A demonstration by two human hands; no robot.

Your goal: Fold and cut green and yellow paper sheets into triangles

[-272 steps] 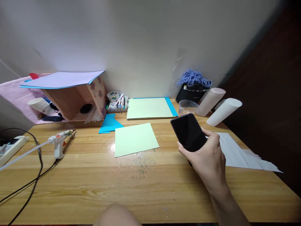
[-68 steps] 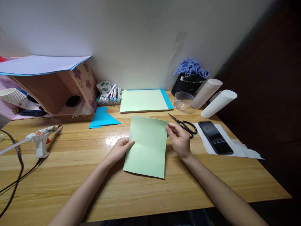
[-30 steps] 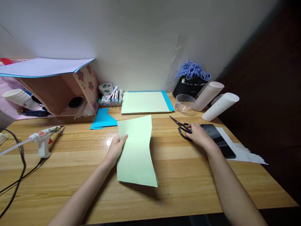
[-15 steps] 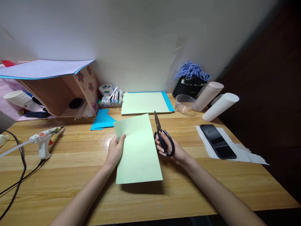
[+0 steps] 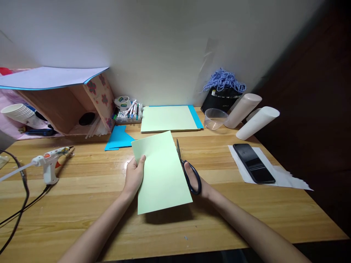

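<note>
A pale green sheet of paper (image 5: 161,175) is held tilted above the wooden table. Along its left edge my left hand (image 5: 134,176) pinches it, thumb on top and the other fingers mostly hidden underneath. My right hand (image 5: 196,179) grips black-handled scissors (image 5: 194,179) at the sheet's right edge. One dark blade shows beside the upper right edge; the other is hidden, seemingly behind the paper. Whether the blades touch the sheet I cannot tell. A shadow of the paper falls on the table below.
Blue paper pieces (image 5: 119,138), a green paper stack (image 5: 167,118) and markers (image 5: 133,111) lie behind the sheet. On the left are a glue gun (image 5: 51,166) and an open box (image 5: 63,106). To the right are a phone (image 5: 253,162), a clear cup (image 5: 215,118) and white rolls (image 5: 257,123).
My right hand has brought the scissors lower and closer, against the sheet's right edge. The sheet has turned slightly, its lower right corner rising. My left hand keeps its hold.
</note>
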